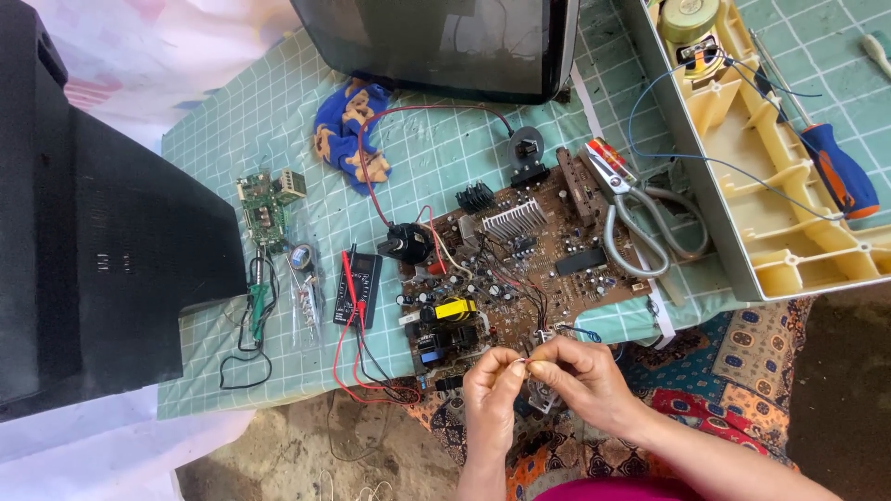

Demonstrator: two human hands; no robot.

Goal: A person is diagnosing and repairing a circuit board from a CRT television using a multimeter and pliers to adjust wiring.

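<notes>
Far left I see the black TV back cover (102, 232), then a multimeter (357, 288) beside the brown circuit board (520, 269). My left hand (490, 390) and right hand (580, 376) meet fingertip to fingertip at the board's near edge, both pinched on a thin wire (525, 360). Scissors (631, 218) lie on the board; at right, the cream casing (789, 232) holds a speaker (689, 19) and a screwdriver (835, 167).

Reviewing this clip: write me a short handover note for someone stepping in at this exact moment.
Left hand and right hand meet at the near edge of the brown circuit board, fingertips pinching thin wires; what exactly is gripped is too small to tell.
Multimeter with red and black leads lies left of the board, pliers rest on its right end.
Board lies bare outside its casing; the wire work is in hand.
</notes>
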